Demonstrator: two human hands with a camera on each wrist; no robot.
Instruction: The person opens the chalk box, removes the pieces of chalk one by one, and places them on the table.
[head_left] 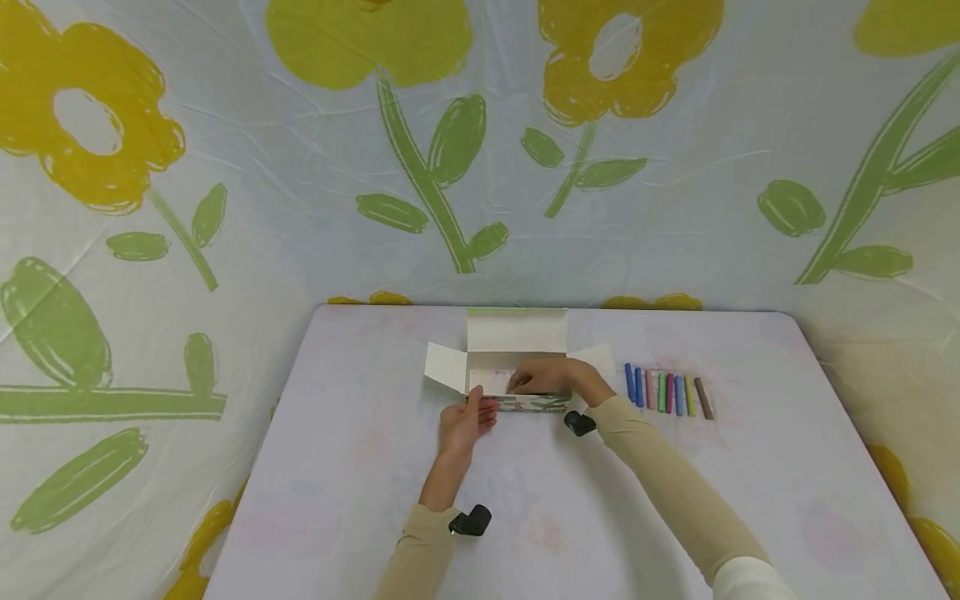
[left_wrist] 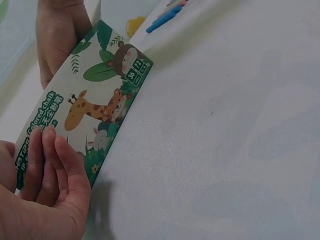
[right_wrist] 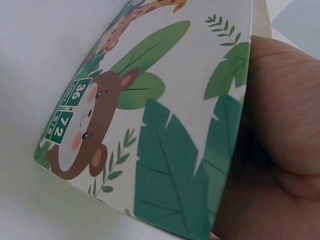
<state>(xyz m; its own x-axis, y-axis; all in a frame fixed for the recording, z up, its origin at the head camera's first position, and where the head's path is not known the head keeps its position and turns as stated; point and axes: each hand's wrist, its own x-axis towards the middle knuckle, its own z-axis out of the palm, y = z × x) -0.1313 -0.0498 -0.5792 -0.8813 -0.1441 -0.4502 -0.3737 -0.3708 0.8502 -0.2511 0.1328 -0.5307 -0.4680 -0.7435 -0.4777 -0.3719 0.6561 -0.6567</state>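
A white chalk box (head_left: 534,404), printed with green leaves and cartoon animals, lies on the table with its lid and side flaps folded out. My left hand (head_left: 459,427) holds its front wall at the left end, thumb over the top edge and fingers along the outside. In the left wrist view, those fingers (left_wrist: 67,165) lie against the printed face (left_wrist: 90,112). My right hand (head_left: 551,377) reaches over the front wall into the box, fingers bent down. The box wall covers its fingertips in the right wrist view, so what they touch is hidden. A pale pinkish layer (head_left: 491,381) shows inside.
Right of the box, several chalk sticks (head_left: 669,392) in blue, pink, green, yellow and brown lie in a loose row. The raised lid (head_left: 517,331) stands near the table's back edge. Flowered cloth (head_left: 315,208) hangs around the table (head_left: 360,500).
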